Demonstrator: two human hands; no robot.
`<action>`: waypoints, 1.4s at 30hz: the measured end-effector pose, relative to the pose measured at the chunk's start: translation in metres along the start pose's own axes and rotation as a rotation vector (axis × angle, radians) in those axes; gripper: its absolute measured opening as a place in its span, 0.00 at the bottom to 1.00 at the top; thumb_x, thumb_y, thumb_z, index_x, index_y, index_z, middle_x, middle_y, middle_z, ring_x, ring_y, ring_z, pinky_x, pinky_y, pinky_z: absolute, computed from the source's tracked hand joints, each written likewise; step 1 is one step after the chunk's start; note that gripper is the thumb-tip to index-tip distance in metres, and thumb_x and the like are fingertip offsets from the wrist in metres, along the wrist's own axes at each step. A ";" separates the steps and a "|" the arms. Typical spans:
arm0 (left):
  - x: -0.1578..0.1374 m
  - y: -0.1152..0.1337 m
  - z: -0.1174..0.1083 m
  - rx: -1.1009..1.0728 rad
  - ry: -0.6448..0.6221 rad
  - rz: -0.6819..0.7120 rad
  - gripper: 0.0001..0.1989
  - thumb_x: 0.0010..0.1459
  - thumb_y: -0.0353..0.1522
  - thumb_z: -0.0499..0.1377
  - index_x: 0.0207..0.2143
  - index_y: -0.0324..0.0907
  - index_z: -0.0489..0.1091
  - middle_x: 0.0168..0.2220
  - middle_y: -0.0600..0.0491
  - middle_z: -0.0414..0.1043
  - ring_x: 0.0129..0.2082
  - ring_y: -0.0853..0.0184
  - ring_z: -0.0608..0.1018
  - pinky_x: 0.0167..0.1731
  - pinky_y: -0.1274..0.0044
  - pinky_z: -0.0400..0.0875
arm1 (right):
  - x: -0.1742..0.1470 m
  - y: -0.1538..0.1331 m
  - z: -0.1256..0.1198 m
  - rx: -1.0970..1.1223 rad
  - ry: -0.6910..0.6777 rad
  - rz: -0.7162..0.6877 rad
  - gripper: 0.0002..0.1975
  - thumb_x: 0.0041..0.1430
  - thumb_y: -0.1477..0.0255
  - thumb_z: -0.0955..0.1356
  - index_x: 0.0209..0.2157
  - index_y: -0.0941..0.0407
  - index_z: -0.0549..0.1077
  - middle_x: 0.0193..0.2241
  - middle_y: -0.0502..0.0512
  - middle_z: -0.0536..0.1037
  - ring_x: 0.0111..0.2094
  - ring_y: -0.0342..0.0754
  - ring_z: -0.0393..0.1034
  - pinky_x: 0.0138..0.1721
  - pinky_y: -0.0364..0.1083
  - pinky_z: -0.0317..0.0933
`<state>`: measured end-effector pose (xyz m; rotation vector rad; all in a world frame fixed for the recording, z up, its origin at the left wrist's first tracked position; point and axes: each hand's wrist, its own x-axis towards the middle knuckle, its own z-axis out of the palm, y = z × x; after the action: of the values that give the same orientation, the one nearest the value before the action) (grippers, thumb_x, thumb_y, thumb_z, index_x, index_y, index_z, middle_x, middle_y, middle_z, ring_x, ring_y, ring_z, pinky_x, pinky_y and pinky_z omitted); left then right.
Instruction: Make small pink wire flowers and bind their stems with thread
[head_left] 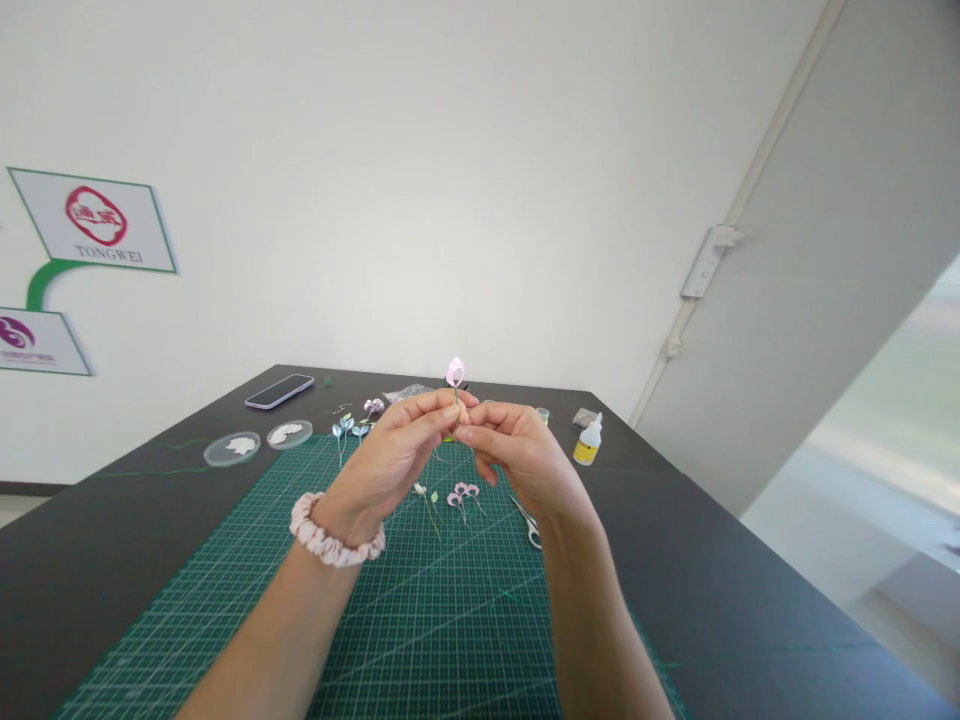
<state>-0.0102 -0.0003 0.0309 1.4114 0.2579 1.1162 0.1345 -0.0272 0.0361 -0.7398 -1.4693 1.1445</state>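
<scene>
While the forearms reach in from seven and five o'clock above a green cutting mat (442, 620), with a pale pink scrunchie (322, 540) round the left wrist, the left hand (401, 440) and right hand (525, 452) meet near the centre, fingertips together. The left thumb and fingertips are clamped on the thin green stem (457, 396) of a pink looped-petal flower (453, 367), just below its bloom; the right thumb and forefinger close in lower down, at about five o'clock from that pinch, though I cannot tell whether they grip the stem too. The relation that matters most, I judge, is this: the bloom lies at twelve o'clock from the grip, nearer the left fingertips, while the right ones sit toward the stem's foot. Held in the air, the flower points up, its long axis almost vertical. Past the hands, pale purple looped flowers (454, 500) lie at six o'clock, scissors (530, 522) at five, and a glue bottle (588, 441) stands at three.
</scene>
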 end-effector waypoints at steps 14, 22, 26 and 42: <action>0.001 0.003 0.008 0.160 0.317 0.076 0.05 0.47 0.33 0.67 0.26 0.42 0.76 0.30 0.54 0.73 0.34 0.67 0.71 0.40 0.73 0.65 | 0.002 -0.004 0.010 -0.213 0.179 -0.035 0.09 0.49 0.67 0.69 0.21 0.56 0.70 0.14 0.43 0.63 0.15 0.37 0.51 0.17 0.42 0.44; 0.001 0.003 0.007 0.245 0.358 0.118 0.08 0.47 0.34 0.66 0.21 0.42 0.71 0.23 0.56 0.68 0.27 0.69 0.67 0.32 0.74 0.63 | 0.001 -0.007 0.013 -0.263 0.190 -0.039 0.07 0.49 0.70 0.69 0.21 0.56 0.69 0.16 0.44 0.64 0.17 0.37 0.51 0.19 0.42 0.46; 0.001 0.004 0.007 0.277 0.347 0.133 0.09 0.49 0.34 0.64 0.20 0.42 0.69 0.22 0.56 0.65 0.27 0.69 0.65 0.32 0.73 0.62 | -0.001 -0.009 0.010 -0.294 0.191 -0.044 0.06 0.50 0.70 0.69 0.23 0.56 0.72 0.16 0.45 0.66 0.17 0.37 0.53 0.18 0.42 0.48; 0.000 0.006 0.005 0.296 0.335 0.094 0.12 0.48 0.34 0.65 0.17 0.42 0.67 0.19 0.58 0.63 0.25 0.70 0.64 0.31 0.73 0.61 | -0.006 -0.011 -0.006 -0.371 0.055 -0.031 0.06 0.51 0.69 0.69 0.25 0.57 0.74 0.20 0.48 0.69 0.20 0.39 0.58 0.18 0.41 0.55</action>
<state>-0.0096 -0.0049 0.0373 1.5004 0.6218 1.4364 0.1430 -0.0344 0.0438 -0.9900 -1.6612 0.8284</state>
